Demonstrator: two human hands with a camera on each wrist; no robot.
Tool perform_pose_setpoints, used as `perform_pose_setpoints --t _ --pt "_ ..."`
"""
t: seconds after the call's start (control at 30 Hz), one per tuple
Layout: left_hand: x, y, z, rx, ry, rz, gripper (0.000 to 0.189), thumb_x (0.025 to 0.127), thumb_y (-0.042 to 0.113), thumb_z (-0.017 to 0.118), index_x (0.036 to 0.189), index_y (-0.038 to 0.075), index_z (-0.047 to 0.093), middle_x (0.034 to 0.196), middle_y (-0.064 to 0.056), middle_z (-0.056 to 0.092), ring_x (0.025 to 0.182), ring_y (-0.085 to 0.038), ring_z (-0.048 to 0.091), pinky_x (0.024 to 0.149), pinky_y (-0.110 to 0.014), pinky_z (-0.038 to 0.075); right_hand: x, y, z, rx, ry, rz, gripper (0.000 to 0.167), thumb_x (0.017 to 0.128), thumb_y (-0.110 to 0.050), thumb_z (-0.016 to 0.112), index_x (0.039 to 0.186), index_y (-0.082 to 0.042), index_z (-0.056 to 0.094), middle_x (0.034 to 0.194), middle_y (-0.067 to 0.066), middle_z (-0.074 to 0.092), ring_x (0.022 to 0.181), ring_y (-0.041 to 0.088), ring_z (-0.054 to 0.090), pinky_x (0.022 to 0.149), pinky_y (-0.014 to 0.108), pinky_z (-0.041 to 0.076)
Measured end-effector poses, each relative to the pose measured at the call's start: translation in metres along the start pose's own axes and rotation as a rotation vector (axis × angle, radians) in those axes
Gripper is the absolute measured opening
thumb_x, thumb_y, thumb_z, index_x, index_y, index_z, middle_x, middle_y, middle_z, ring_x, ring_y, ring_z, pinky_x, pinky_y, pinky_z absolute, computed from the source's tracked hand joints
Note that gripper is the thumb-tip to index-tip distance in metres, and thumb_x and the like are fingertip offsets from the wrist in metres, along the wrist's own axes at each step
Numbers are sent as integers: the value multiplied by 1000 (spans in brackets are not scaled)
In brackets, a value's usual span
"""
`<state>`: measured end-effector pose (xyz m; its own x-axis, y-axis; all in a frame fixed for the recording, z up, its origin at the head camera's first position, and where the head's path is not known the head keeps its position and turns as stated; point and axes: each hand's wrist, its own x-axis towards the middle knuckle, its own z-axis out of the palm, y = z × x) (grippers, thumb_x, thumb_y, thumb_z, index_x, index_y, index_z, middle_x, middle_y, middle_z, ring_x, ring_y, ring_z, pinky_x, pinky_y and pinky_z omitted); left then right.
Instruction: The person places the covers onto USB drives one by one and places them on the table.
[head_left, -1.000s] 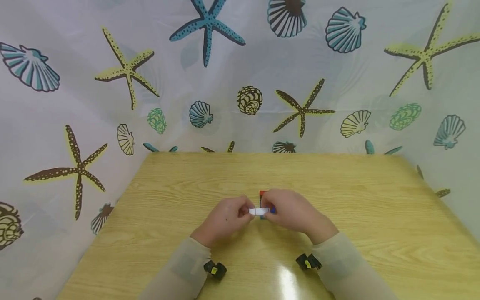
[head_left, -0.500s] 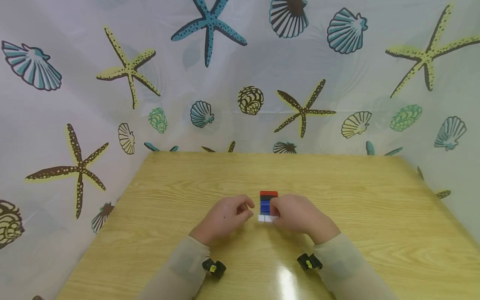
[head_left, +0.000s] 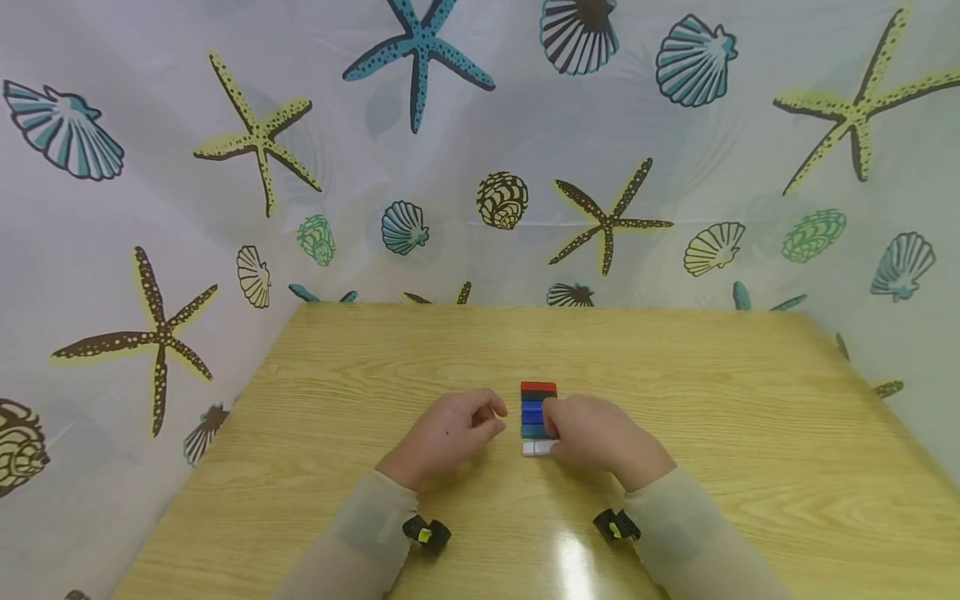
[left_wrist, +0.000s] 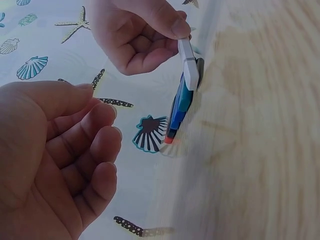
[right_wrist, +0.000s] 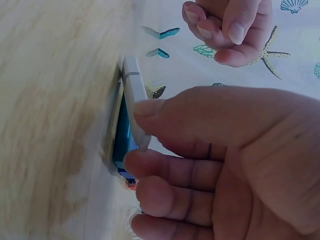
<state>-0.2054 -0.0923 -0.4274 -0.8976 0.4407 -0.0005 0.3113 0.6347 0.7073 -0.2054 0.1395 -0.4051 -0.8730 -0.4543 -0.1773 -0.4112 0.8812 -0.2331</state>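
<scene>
At the near end of a short row of coloured sticks, my right hand (head_left: 596,437) pinches the right end of a white capped stick (head_left: 536,448). A seam crosses this white piece in the right wrist view, where my thumb (right_wrist: 150,108) lies on its face. Beyond it lie a teal stick (head_left: 533,432), a blue stick (head_left: 531,413), a black stick (head_left: 537,395) and a red stick (head_left: 537,386). My fingers cover some of their right ends. To the left of the row hovers my left hand (head_left: 453,435), fingers loosely bent and holding nothing.
The sticks lie on a wood-grain table (head_left: 375,350). A white cloth (head_left: 465,267) printed with shells and starfish hangs behind it and along both sides. Small black devices (head_left: 426,534) sit at both wrists.
My left hand has let go of the white capped stick. My right hand has brought it down and toward me, to the row's near end, uncovering the coloured sticks.
</scene>
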Motion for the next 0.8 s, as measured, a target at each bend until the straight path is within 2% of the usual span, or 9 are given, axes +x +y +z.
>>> perform_pose_setpoints --t 0.5,0.8 --pt "0 -1 0 9 0 -17 19 101 30 65 116 20 70 89 12 64 79 -14 59 71 -30 52 6 2 8 -43 1 39 22 86 -18 76 91 -15 54 76 -2 55 67 19 52 65 36 44" --pt "0 -3 0 -13 -6 -24 20 102 30 64 117 20 70 91 12 65 81 -14 60 74 -31 52 7 7 12 -18 -10 56 21 87 -17 75 91 -16 55 76 -1 55 69 19 51 66 36 42"
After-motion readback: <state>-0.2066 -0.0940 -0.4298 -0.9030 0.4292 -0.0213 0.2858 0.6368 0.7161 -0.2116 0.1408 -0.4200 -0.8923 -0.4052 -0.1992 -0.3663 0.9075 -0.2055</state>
